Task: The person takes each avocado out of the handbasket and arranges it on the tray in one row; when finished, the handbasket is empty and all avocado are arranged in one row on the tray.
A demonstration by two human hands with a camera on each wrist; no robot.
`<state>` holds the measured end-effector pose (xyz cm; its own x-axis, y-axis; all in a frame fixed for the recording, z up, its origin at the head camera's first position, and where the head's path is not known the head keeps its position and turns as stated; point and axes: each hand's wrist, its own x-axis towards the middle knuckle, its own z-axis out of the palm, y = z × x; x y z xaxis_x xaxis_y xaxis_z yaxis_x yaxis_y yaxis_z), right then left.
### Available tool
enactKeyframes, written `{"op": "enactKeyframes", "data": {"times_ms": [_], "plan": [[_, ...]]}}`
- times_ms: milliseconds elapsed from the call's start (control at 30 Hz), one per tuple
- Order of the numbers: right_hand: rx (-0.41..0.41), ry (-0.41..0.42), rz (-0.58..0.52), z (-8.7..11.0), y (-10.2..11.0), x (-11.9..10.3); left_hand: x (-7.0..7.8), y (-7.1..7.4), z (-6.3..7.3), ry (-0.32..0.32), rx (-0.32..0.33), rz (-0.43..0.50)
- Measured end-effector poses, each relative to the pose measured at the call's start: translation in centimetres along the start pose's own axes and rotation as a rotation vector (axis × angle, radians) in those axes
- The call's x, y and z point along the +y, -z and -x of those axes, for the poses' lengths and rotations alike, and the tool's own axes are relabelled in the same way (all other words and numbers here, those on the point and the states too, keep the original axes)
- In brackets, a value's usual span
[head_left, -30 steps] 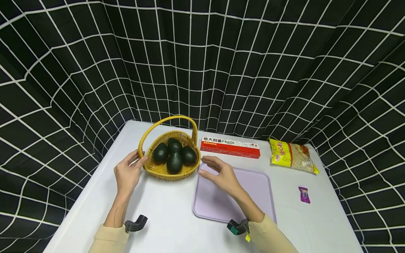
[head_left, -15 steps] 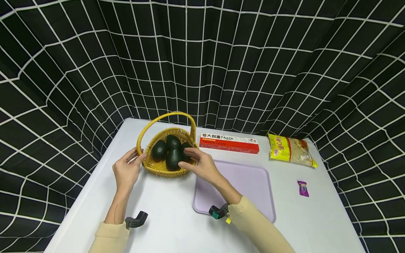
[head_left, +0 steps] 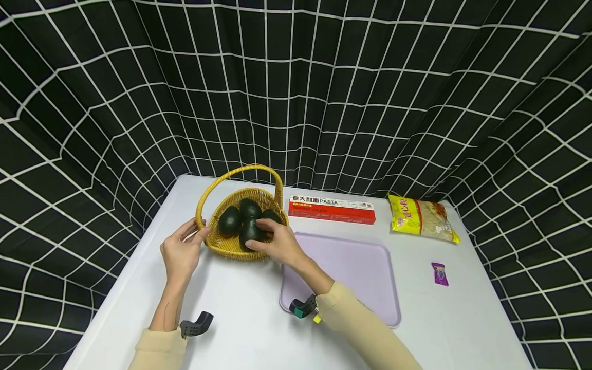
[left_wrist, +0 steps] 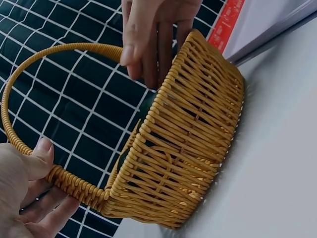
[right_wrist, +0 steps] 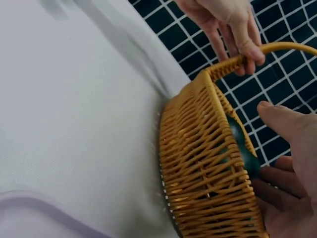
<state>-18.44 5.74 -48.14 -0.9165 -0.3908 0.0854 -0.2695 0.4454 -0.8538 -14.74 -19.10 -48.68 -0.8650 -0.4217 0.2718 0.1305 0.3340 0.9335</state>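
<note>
A yellow wicker basket [head_left: 233,253] with a tall arched handle [head_left: 216,182] stands at the table's back left. Several dark green avocados [head_left: 229,221] lie in it. My left hand [head_left: 179,252] pinches the handle's left foot between thumb and fingers, as the left wrist view confirms. Over the basket's right side hovers my right hand [head_left: 283,245], thumb and fingers spread about the front avocado [head_left: 250,231]. In the right wrist view its thumb stands apart from the avocados [right_wrist: 237,131]; whether the fingers touch one is hard to tell.
A lilac tray [head_left: 344,257] lies right of the basket, partly under my right forearm. Behind it is a red and white pasta box [head_left: 331,209]. Further right are a yellow food bag [head_left: 422,218] and a small purple packet [head_left: 440,274]. A black gridded curtain [head_left: 259,103] encloses the table.
My right hand has moved left, from beside the basket's right rim to over the avocados inside. The left hand keeps its hold on the handle. The whole view has shifted slightly.
</note>
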Motion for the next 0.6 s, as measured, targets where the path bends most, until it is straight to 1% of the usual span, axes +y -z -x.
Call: {"op": "enactKeyframes", "data": {"times_ms": [133,333,467,600], "plan": [[0.003,-0.01,0.069,-0.3,-0.5,-0.3,0.1,0.1,0.1,0.0,-0.006,-0.001],[0.01,-0.015,0.206,-0.9,-1.1,-0.5,0.1,0.1,0.2,0.001,-0.005,-0.016],[0.009,-0.005,0.279,-1.3,-1.7,-0.6,0.0,0.2,0.2,0.004,-0.008,-0.004],[0.013,0.009,0.339,-1.5,-2.2,-0.7,-0.1,0.1,0.2,-0.008,-0.005,-0.006]]}}
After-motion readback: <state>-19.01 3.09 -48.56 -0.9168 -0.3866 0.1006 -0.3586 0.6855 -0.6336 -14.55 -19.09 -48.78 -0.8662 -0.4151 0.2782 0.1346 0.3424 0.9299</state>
